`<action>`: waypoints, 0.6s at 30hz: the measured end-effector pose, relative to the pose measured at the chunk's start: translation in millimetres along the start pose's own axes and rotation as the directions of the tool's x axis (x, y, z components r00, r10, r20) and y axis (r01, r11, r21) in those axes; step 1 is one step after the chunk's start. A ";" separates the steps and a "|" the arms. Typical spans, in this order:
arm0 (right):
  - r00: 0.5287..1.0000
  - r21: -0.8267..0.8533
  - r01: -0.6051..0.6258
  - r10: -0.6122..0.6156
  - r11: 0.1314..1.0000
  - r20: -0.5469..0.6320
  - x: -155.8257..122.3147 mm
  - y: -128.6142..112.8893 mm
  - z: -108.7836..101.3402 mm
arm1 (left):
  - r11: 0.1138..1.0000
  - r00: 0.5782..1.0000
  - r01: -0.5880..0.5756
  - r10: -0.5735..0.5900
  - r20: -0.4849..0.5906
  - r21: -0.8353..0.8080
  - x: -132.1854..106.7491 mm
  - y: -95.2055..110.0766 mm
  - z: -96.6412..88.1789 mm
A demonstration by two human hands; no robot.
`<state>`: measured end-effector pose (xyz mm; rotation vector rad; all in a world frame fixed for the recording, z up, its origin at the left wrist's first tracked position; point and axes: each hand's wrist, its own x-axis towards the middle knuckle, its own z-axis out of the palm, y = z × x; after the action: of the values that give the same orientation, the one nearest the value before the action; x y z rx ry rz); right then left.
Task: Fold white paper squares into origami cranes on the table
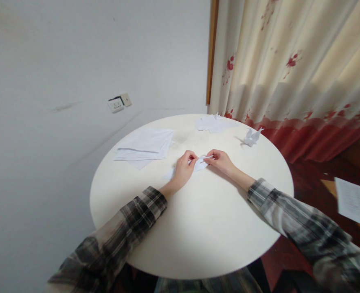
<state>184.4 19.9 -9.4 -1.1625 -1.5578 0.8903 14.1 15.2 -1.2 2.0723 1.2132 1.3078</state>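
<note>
A small folded piece of white paper lies between my hands near the middle of the round table. My left hand pinches its upper edge between thumb and fingers, and part of the paper shows to the left beneath this hand. On the other side, my right hand grips the paper's right end with thumb and forefinger. The fingertips of both hands are a short gap apart, with a raised paper edge between them. How the paper is folded underneath my left hand is hidden.
The white round table carries a stack of paper sheets at left, more sheets at the back, and a folded paper figure at right. A wall socket, a curtain and a printed sheet surround it.
</note>
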 end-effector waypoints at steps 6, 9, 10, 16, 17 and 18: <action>1.000 0.015 -0.024 0.024 1.000 0.001 1.9 3.4 -2.5 | 0.999 0.999 -0.036 0.036 0.004 0.019 -1.0 -3.6 0.6; 0.999 0.041 -0.031 0.032 0.999 -0.011 1.8 3.8 -3.0 | 0.999 0.999 -0.044 0.044 0.010 0.025 -1.2 -3.8 0.6; 0.999 0.057 -0.040 0.040 0.998 -0.012 1.7 3.6 -2.9 | 0.999 0.999 -0.046 0.046 0.012 0.024 -1.2 -3.6 0.6; 0.996 0.197 -0.065 0.077 0.978 -0.050 -0.8 -2.1 0.6 | 0.997 0.998 -0.071 0.071 0.000 -0.012 -0.6 -1.4 0.5; 0.995 0.217 -0.065 0.079 0.974 -0.058 -1.5 -3.6 1.2 | 0.997 0.997 -0.072 0.072 -0.002 -0.018 -0.5 -1.2 0.5; 0.994 0.235 -0.067 0.084 0.970 -0.063 -2.2 -5.1 1.7 | 0.997 0.997 -0.072 0.072 -0.002 -0.022 -0.4 -1.0 0.6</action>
<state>181.6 16.4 -5.7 -1.0787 -1.3185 1.0402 14.0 15.5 -2.5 2.1173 1.1290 1.3486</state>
